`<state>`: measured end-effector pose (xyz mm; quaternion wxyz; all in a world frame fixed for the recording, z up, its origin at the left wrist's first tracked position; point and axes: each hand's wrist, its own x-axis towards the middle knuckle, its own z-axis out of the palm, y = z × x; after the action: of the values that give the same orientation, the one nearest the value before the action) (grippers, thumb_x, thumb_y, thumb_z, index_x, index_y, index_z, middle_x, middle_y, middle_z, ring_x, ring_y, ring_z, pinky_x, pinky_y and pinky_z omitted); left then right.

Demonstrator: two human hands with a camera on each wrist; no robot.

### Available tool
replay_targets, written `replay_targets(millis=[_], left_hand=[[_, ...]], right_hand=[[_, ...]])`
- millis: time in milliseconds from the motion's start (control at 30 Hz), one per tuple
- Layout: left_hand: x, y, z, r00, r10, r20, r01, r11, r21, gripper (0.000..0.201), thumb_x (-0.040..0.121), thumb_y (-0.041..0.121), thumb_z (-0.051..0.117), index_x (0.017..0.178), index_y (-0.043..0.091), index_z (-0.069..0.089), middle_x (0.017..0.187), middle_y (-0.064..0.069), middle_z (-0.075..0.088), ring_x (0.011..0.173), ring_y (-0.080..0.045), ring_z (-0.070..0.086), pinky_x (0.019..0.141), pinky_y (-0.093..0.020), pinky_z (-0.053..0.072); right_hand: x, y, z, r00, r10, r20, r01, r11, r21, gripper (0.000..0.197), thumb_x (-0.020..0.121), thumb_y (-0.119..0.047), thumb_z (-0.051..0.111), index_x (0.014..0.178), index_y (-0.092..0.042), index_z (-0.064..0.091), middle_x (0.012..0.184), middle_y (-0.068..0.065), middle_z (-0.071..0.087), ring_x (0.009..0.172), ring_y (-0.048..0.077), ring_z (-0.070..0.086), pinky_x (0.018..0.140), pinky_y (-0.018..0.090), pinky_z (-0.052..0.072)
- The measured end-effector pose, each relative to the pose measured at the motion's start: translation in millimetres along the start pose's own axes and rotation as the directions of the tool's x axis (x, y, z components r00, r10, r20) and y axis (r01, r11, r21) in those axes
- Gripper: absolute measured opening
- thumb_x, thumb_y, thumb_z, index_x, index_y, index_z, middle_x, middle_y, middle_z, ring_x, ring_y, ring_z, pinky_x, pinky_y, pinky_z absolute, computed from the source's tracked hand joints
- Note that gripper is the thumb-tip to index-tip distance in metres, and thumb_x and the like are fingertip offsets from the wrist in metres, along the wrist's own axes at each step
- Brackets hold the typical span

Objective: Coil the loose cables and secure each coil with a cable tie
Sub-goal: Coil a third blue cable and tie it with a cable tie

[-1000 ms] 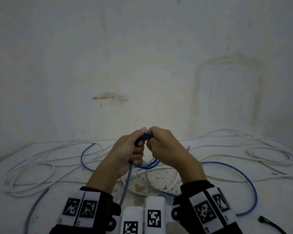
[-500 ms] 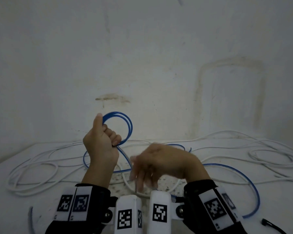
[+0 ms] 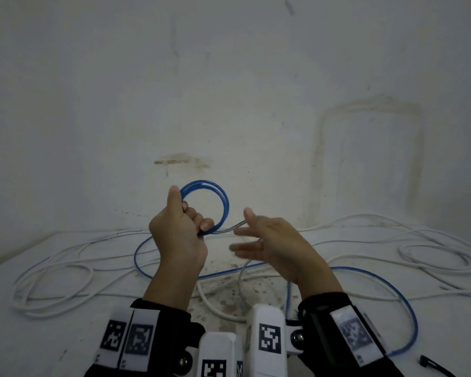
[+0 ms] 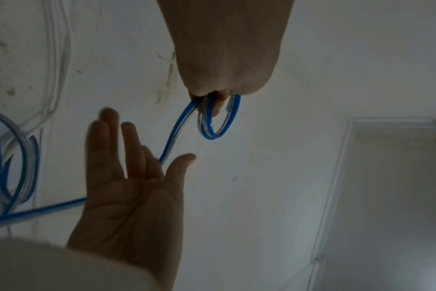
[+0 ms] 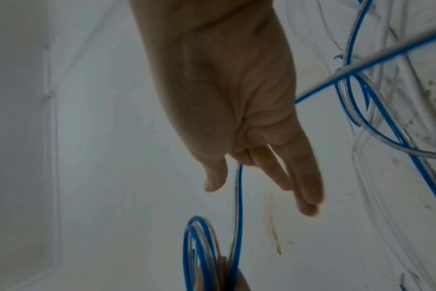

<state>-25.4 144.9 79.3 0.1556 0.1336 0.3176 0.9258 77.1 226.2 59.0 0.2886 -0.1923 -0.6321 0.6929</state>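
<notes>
My left hand (image 3: 178,235) is raised in front of the wall and grips a small coil of blue cable (image 3: 224,202) of a few loops, thumb pointing up. In the left wrist view the coil (image 4: 219,133) hangs from the curled fingers (image 4: 219,106). A strand leaves the coil and runs to my right hand (image 3: 267,246), which is spread with straight fingers. The strand passes between its thumb and fingers (image 5: 299,177) without being clasped. The rest of the blue cable (image 3: 403,303) lies in a wide loop on the table.
Loose white cables (image 3: 52,270) sprawl across the left of the table, and more white loops (image 3: 435,257) lie at the right. A black cable tie (image 3: 433,367) lies at the near right corner. The stained wall stands close behind the table.
My hands were together on the blue cable. The left hand rose with the coil, now larger. The right hand let go, dropped, then came back up to the strand with fingers spread.
</notes>
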Motion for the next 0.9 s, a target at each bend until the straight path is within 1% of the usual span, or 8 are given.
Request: replay_targets(millis=[67,167,267,367,433,500,733,900], left_hand=[[0.8,-4.3,-0.6,0.999,-0.03,-0.014,0.031,0.999,0.041,0.04,0.097,0.024,0.051,0.061,0.013,0.036,0.037,0.007,0.021,0.032,-0.009,0.018,0.035,-0.015,0.025],[3.2,-11.4,-2.7,0.996,-0.075,-0.045,0.079,0.992,0.103,0.038,0.097,0.021,0.051,0.062,0.012,0.038,0.034,0.007,0.023,0.03,-0.008,0.019,0.035,-0.014,0.025],[5.0,-16.0,-3.9,0.993,-0.084,-0.088,0.098,0.982,0.159,0.037,0.097,0.021,0.051,0.063,0.009,0.041,0.033,0.007,0.025,0.029,-0.008,0.02,0.034,-0.016,0.027],[6.9,-17.7,-5.9,0.99,-0.046,-0.135,0.074,0.976,0.207,0.037,0.097,0.023,0.05,0.064,0.008,0.042,0.031,0.008,0.028,0.026,-0.008,0.024,0.034,-0.019,0.03],[6.8,-17.8,-6.8,0.986,-0.018,-0.168,0.056,0.973,0.223,0.037,0.096,0.024,0.05,0.064,0.009,0.042,0.03,0.008,0.03,0.025,-0.008,0.027,0.037,-0.023,0.032],[6.1,-16.6,-6.6,0.979,0.006,-0.204,0.032,0.983,0.18,0.038,0.096,0.026,0.051,0.063,0.009,0.041,0.031,0.007,0.03,0.026,-0.008,0.028,0.038,-0.024,0.034],[14.9,-0.9,-14.0,0.962,-0.036,-0.271,0.025,0.999,-0.043,0.036,0.095,0.025,0.053,0.064,0.012,0.039,0.033,0.007,0.029,0.029,-0.009,0.026,0.035,-0.016,0.036],[27.1,-2.5,-24.1,0.983,-0.144,-0.113,0.161,0.973,0.163,0.036,0.097,0.02,0.052,0.064,0.012,0.04,0.038,0.005,0.028,0.027,-0.007,0.019,0.032,-0.012,0.022]], right_hand=[[3.4,0.2,-4.3,0.988,-0.068,-0.138,0.082,0.991,0.101,0.027,0.095,-0.018,0.055,0.101,0.008,0.058,0.085,0.022,0.066,0.063,0.021,0.068,0.06,0.027,0.058],[2.4,-2.0,-6.3,0.974,-0.084,-0.21,0.102,0.992,0.079,0.014,0.09,-0.002,0.055,0.084,0.009,0.061,0.071,0.023,0.064,0.045,0.014,0.058,0.046,0.022,0.05],[0.8,-3.6,-5.1,0.975,-0.1,-0.198,0.099,0.995,-0.016,0.021,0.089,0.002,0.053,0.069,0.006,0.059,0.057,0.016,0.066,0.04,0.014,0.051,0.043,0.021,0.046],[0.0,-2.6,-4.7,0.983,-0.116,-0.145,0.101,0.99,-0.101,0.017,0.09,0.001,0.049,0.074,0.002,0.056,0.056,0.011,0.067,0.042,0.013,0.053,0.045,0.021,0.047],[-0.9,-2.1,-6.0,0.989,-0.113,-0.099,0.102,0.988,-0.118,0.007,0.09,0.001,0.047,0.095,-0.001,0.052,0.057,0.011,0.067,0.044,0.012,0.054,0.048,0.023,0.048],[-1.1,-1.9,-8.5,0.993,-0.108,-0.049,0.101,0.987,-0.129,0.019,0.09,0.001,0.047,0.109,-0.002,0.047,0.062,0.013,0.068,0.046,0.013,0.056,0.05,0.024,0.049],[-8.0,-4.6,-5.0,0.986,-0.102,0.132,0.117,0.988,-0.104,0.014,0.09,0.003,0.051,0.078,0.005,0.06,0.071,0.021,0.069,0.055,0.022,0.065,0.054,0.025,0.053],[-3.6,-3.8,-3.2,0.989,-0.125,0.073,0.131,0.988,-0.087,0.014,0.092,-0.009,0.054,0.085,0.002,0.061,0.08,0.022,0.07,0.064,0.026,0.066,0.061,0.029,0.056]])
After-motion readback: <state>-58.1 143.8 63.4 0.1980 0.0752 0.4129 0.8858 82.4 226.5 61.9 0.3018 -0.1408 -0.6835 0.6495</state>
